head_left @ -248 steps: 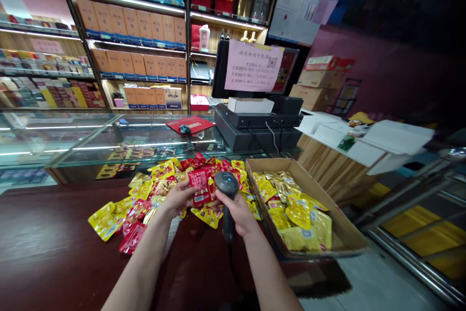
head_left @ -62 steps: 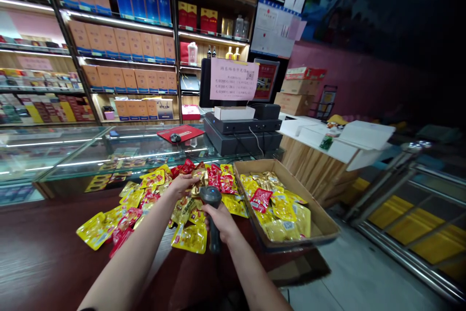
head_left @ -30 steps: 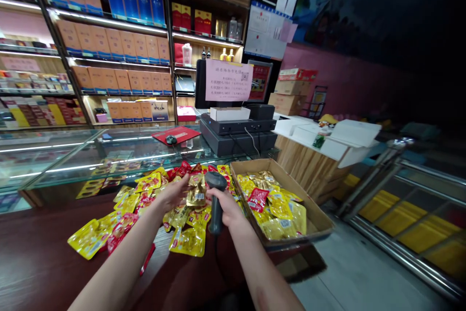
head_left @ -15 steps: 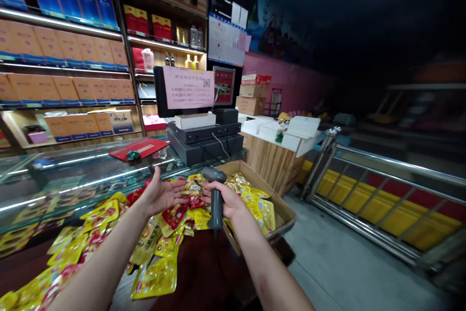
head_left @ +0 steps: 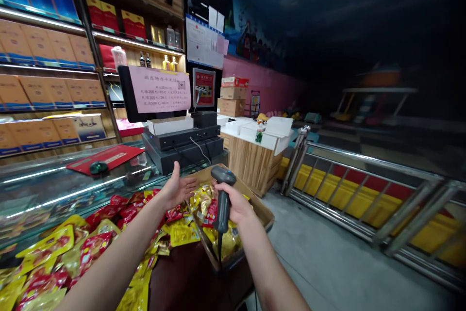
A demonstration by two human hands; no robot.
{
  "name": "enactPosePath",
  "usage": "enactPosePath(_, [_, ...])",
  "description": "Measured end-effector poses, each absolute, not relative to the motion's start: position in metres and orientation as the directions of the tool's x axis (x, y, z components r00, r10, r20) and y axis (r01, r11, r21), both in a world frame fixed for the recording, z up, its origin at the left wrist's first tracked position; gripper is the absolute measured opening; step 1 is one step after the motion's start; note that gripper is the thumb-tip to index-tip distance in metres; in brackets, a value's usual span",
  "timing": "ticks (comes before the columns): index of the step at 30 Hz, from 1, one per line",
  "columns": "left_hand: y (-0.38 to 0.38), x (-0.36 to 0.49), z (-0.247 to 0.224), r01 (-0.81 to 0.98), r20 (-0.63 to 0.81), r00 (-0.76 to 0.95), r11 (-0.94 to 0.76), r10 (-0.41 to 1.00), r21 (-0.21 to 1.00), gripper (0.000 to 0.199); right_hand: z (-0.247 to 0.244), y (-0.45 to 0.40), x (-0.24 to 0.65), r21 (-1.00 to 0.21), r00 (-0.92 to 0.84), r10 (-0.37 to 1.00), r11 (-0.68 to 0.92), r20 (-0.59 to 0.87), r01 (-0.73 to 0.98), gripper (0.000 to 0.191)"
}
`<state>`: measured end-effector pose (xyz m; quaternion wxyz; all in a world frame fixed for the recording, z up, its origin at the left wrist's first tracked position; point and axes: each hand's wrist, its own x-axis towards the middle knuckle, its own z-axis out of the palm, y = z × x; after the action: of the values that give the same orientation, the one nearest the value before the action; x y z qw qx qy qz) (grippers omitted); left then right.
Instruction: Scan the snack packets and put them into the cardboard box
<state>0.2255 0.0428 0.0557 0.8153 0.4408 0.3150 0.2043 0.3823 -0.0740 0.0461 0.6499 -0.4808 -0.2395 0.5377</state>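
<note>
My right hand [head_left: 238,204] is wrapped round a dark grey handheld barcode scanner [head_left: 223,199], its head up and its cable hanging down. Under the scanner is an open cardboard box [head_left: 260,206] holding yellow and gold snack packets [head_left: 202,199] and a red packet [head_left: 211,213]. My left hand [head_left: 179,188] is open and holds nothing, fingers stretched toward the box's left side. Below and left of it, a heap of red and yellow snack packets [head_left: 92,248] spreads over the counter, partly hidden by my left forearm.
Behind the heap is a glass display counter [head_left: 40,194] with a mouse [head_left: 98,168] on a red mat [head_left: 124,155]. A monitor [head_left: 125,95] with a pink paper sign stands over black equipment [head_left: 182,139]. To the right is a metal railing [head_left: 349,170].
The view has turned right. Both hands have shifted relative to the box: the scanner is now over it, and my left hand has moved from above the loose packets to its left edge.
</note>
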Motion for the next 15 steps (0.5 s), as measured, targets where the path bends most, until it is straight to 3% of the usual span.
enactPosePath(5, [0.025,0.168,0.052,-0.125,-0.330,0.679,0.546,0.655,0.828,0.101,0.040,-0.077,0.343,-0.810,0.100,0.976,-0.103,-0.195,-0.577,0.028])
enactPosePath(11, [-0.013,0.067,0.034,-0.189,-0.365,0.593,0.565,0.717,0.803,0.094,0.017,-0.087,0.274,-0.802,-0.168,0.948,-0.319,-0.272,-0.505,0.021])
enactPosePath(15, [-0.047,0.007,0.012,-0.171,-0.470,0.497,0.613,0.730,0.771,0.094,-0.009,-0.100,0.244,-0.804,-0.210,0.898,-0.439,-0.386,-0.400,0.025])
